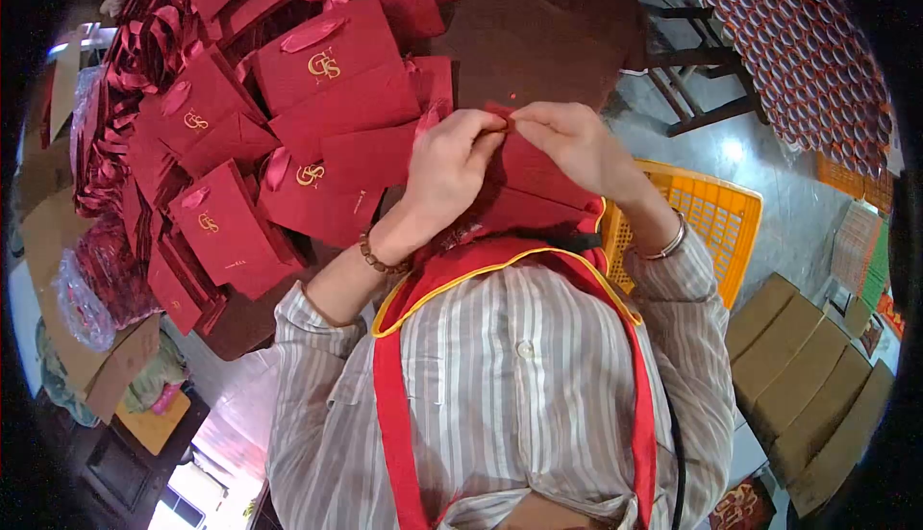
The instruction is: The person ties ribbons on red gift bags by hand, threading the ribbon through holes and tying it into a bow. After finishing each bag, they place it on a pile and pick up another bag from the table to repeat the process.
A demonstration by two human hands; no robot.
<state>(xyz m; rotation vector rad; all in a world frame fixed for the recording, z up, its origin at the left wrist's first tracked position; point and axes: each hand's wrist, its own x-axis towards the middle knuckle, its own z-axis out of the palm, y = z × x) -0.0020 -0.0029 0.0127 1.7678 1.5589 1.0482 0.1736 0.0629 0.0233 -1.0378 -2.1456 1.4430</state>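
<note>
My left hand [447,169] and my right hand [569,150] meet above my lap, thumb and forefinger of each closed in a pinch, fingertips nearly touching. They grip the upper edge of a dark red paper gift bag [538,172], which lies flat between my forearms against a red apron [437,275] with yellow trim. Whether a ribbon is also between the fingertips I cannot tell. Just left of my left hand, finished-looking red gift bags [336,102] with gold lettering and pink ribbon handles [312,35] lie in an overlapping heap.
The heap sits on a dark brown table [529,20]. A yellow plastic crate [716,213] stands by my right forearm. Cardboard [808,376] lies at the lower right, and a table with a patterned cover [788,39] at the upper right. Plastic-wrapped red items [115,270] are at the left.
</note>
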